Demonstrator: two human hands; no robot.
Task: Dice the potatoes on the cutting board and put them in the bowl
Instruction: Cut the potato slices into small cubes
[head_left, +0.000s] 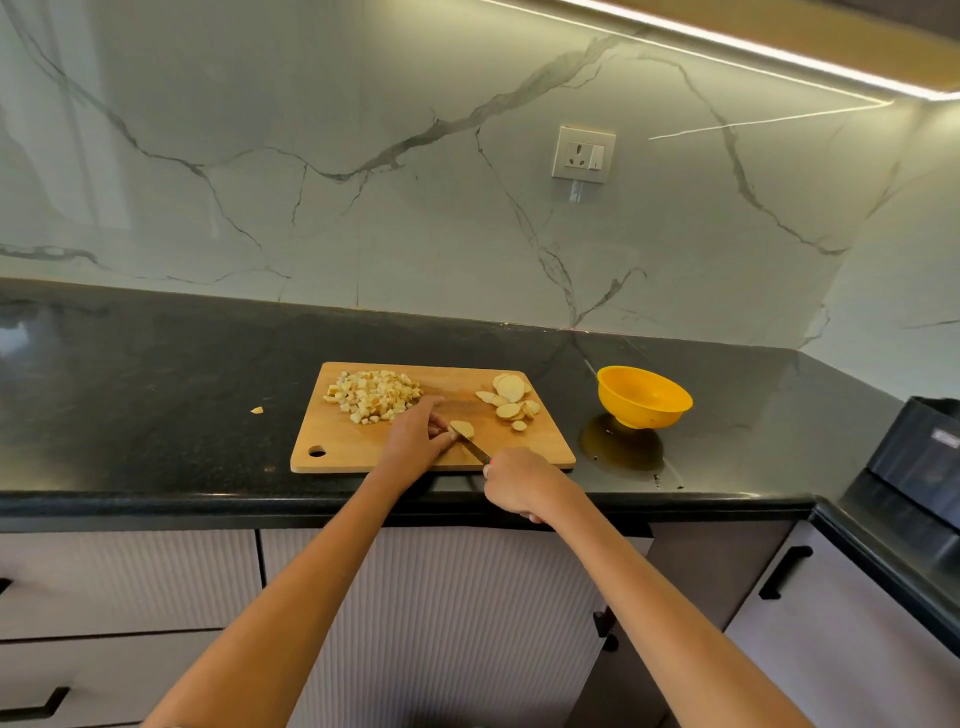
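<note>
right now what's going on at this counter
A person is dicing potatoes on a wooden cutting board. The left hand pinches a potato slice while the right hand holds a knife with its blade at that slice. A pile of diced potato sits at the board's far left and uncut slices at its far right. The yellow bowl stands on the counter to the right of the board; no potato shows in it.
</note>
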